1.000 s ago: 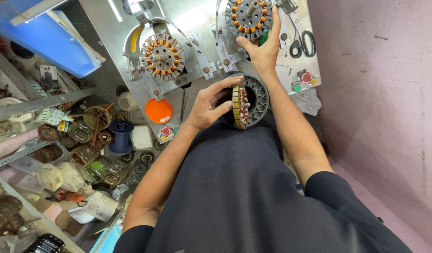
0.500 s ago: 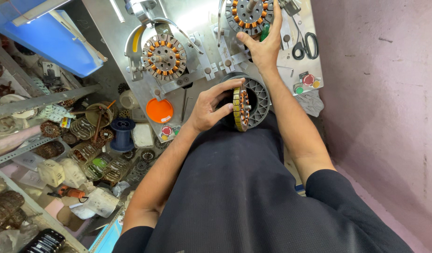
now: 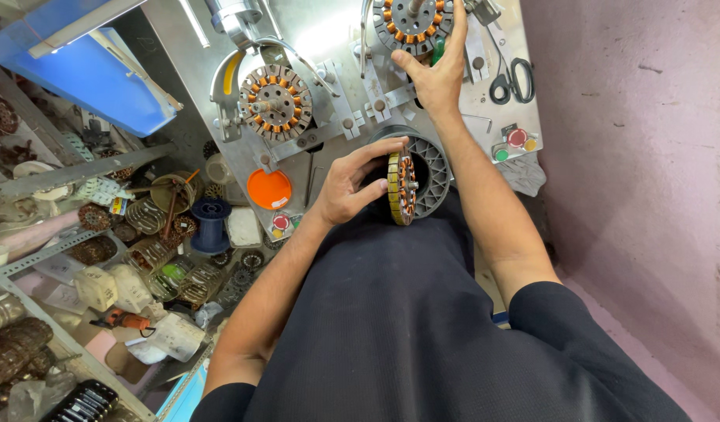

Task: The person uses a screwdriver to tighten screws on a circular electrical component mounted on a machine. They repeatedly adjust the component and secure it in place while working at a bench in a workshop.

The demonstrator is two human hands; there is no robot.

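Left hand (image 3: 352, 184) grips the round stator (image 3: 401, 187) on edge, right hand (image 3: 438, 74) lies spread on the mounted stator (image 3: 413, 22): a swap, I'd judge, needing careful seating.

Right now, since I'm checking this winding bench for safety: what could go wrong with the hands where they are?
1. The left hand holds the stator ring on edge over the lap; it could slip and drop.
2. The right hand rests on the mounted stator by its spindle; fingers might get pinched if it turns.
3. The scissors lie beside that hand; a bump could knock them off.
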